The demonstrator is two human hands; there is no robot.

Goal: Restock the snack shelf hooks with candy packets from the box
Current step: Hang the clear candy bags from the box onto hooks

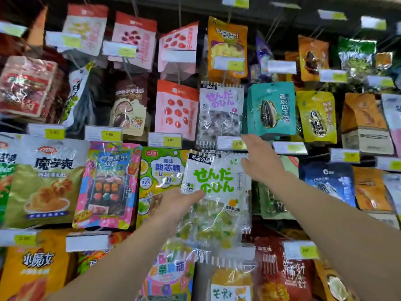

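We see one head view, close up on a snack shelf wall of hanging packets, both bare forearms reaching in from below.

Left hand (173,203) is on the green-lettered candy packet (213,192), a clear bag with white top panel and yellow-green sweets inside. Thumb lies across the packet's lower left front; the other fingers are hidden behind it, so we read it as a pinch grip on the left edge. The packet sits tilted a little, in front of more packets of the same striped-edge kind hanging just behind it (245,192).

Right hand (260,161) is raised beside the packet's upper right corner, fingers straight and loosely spread, pointing up toward the price tag (232,143) under the purple-lettered candy packet (221,114). It holds nothing; we cannot tell whether the palm touches the green packet's edge.

The purple-lettered packet hangs directly above the green one, between a pink packet with red fruit (176,109) on its left and a teal seed packet (271,109) on its right. A yellow-green sour candy packet (160,174) hangs just left of the held one, partly behind the left hand. Yellow price labels run along each row. No box in view.
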